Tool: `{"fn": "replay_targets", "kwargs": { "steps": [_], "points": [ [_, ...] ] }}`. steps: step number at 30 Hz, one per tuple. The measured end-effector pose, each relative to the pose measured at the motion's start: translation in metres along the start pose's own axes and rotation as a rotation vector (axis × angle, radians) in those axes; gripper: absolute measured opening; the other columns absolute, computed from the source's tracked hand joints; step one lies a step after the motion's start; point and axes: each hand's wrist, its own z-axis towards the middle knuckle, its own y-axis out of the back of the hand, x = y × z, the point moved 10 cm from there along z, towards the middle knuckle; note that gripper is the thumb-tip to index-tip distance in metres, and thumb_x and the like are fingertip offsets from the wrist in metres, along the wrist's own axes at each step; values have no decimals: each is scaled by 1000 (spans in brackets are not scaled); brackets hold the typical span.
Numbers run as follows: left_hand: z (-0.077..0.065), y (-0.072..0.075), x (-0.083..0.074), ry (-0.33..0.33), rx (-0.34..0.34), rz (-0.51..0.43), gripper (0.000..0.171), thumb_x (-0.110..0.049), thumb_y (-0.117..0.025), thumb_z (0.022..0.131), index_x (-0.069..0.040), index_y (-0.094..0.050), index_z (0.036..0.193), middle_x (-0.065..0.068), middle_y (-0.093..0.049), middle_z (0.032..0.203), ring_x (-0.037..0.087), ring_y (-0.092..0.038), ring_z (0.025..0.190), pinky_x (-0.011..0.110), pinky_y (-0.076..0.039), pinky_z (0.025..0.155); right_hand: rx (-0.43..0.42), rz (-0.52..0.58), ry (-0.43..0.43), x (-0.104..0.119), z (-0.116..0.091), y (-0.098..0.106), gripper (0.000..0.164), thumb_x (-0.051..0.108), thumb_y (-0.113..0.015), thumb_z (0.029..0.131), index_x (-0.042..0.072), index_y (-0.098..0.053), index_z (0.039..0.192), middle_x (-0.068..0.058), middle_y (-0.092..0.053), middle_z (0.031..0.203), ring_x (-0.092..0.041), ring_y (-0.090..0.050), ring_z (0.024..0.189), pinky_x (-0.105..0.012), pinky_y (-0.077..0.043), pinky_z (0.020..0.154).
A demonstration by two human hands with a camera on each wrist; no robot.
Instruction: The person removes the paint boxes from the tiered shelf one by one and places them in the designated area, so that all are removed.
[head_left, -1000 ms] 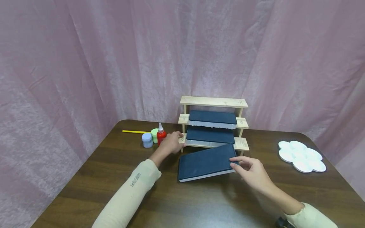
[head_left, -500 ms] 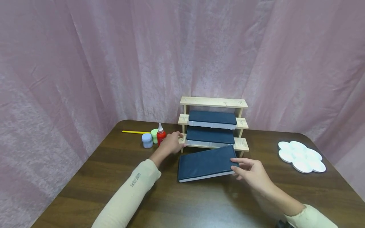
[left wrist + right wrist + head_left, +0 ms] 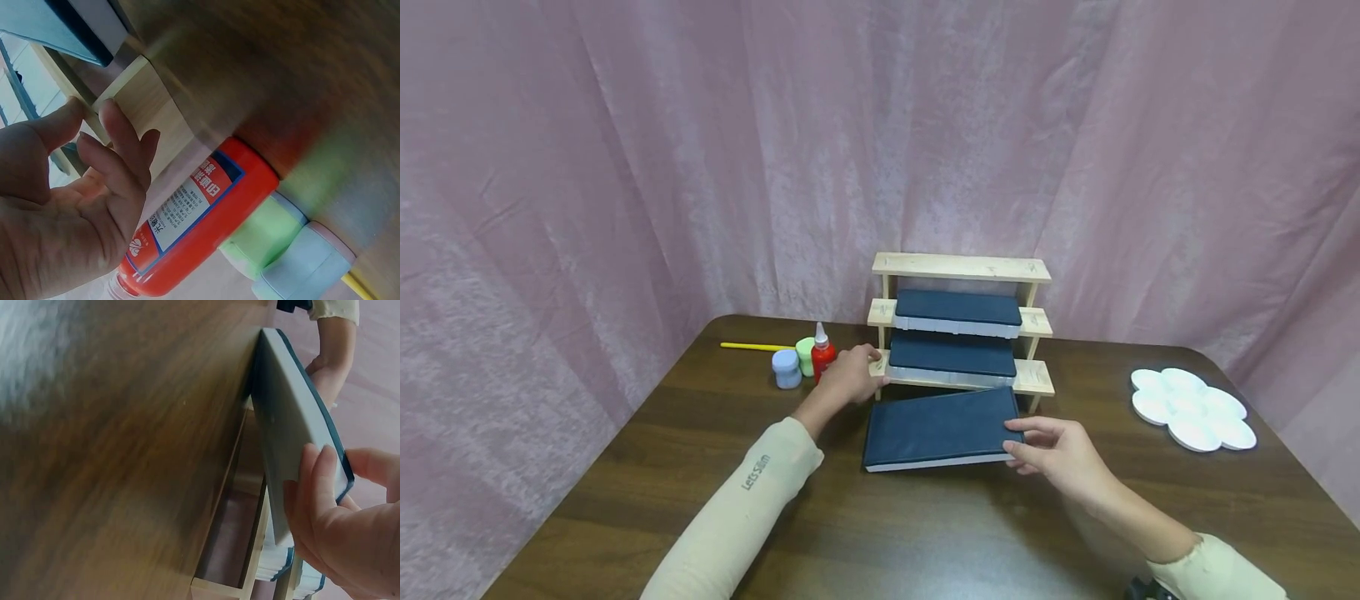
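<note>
A dark blue book with pale page edges [image 3: 936, 427] lies tilted in front of a stepped wooden rack [image 3: 962, 266]. My right hand [image 3: 1060, 457] pinches the book's right end, thumb on one face and fingers on the other. In the right wrist view that end of the book [image 3: 284, 419] is raised, while its far end is down by the table. My left hand [image 3: 852, 375] grips the left end of the rack's lowest step. Two similar books, an upper one [image 3: 958, 307] and a lower one [image 3: 952, 355], lie flat on the rack's middle and lowest steps.
Close to my left hand stand a red bottle with a pointed cap [image 3: 823, 357], a blue jar [image 3: 786, 369] and a green jar [image 3: 805, 356]. A yellow stick [image 3: 756, 346] lies behind them. At the right is a white flower-shaped palette [image 3: 1193, 410]. Pink curtain [image 3: 820, 167] hangs behind.
The front book's right end has come down a little and its tilt has lessened, with my right hand still pinching it. My left hand has stayed on the rack.
</note>
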Motion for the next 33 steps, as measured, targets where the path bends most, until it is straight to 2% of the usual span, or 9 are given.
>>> {"fn": "replay_targets", "kwargs": {
  "steps": [10,15,22,26,33],
  "points": [
    [-1,-1,2,7,11,-17,53,-35,-76,87,-14,-60,133,15,-64,124,27,-61,88,38,-55,68,99,-29,-40,-6,3,-5,54,6,-74,88,-16,-51,131,-34,-63,113,-35,-73,80,-37,-60,68],
    [-1,0,1,7,5,-11,52,-35,-76,87,-15,-61,132,14,-65,124,27,-61,91,39,-55,73,125,-83,-67,-10,5,-7,53,11,-75,88,-13,-54,130,-38,-56,122,-32,-73,78,-37,-60,64],
    [-1,1,-1,-7,10,-16,53,-36,-76,87,-14,-61,133,14,-65,125,27,-62,93,41,-55,76,113,-196,-81,-16,8,-5,48,13,-80,83,-8,-63,123,-27,-67,107,-28,-68,69,-37,-56,51],
    [-1,1,0,1,13,-21,53,-35,-76,87,-15,-60,133,14,-65,123,27,-61,91,40,-55,74,117,-221,-66,-18,11,-4,46,14,-81,82,-7,-65,120,-25,-68,105,-25,-63,67,-37,-56,51],
    [-1,1,1,3,15,-17,53,-35,-76,87,-15,-60,133,14,-66,122,27,-62,91,41,-55,75,125,-248,-65,-22,17,-3,41,16,-79,84,-5,-67,118,-19,-70,100,-23,-64,72,-36,-57,55]
  ]
}}
